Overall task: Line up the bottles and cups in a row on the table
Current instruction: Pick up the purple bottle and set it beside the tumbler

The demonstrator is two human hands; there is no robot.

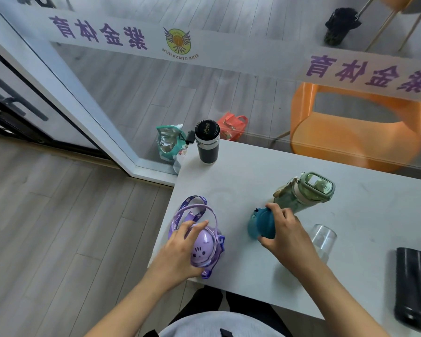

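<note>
On the white table (241,190), my left hand (180,249) grips a purple bottle (204,249) with a lanyard strap near the front left edge. My right hand (284,229) is closed around a teal blue bottle (259,224) in the middle. Just behind it stands a green bottle (304,193) with a flip lid. A clear glass cup (323,239) sits right of my right wrist. A black flask (207,142) stands at the far left corner. A dark bottle (411,290) lies at the right front edge.
A glass wall with purple lettering runs behind the table. Beyond it are an orange chair (350,132), a red bag (232,126) and a green snack bag (168,144) on the floor. The table's left edge drops to the wooden floor.
</note>
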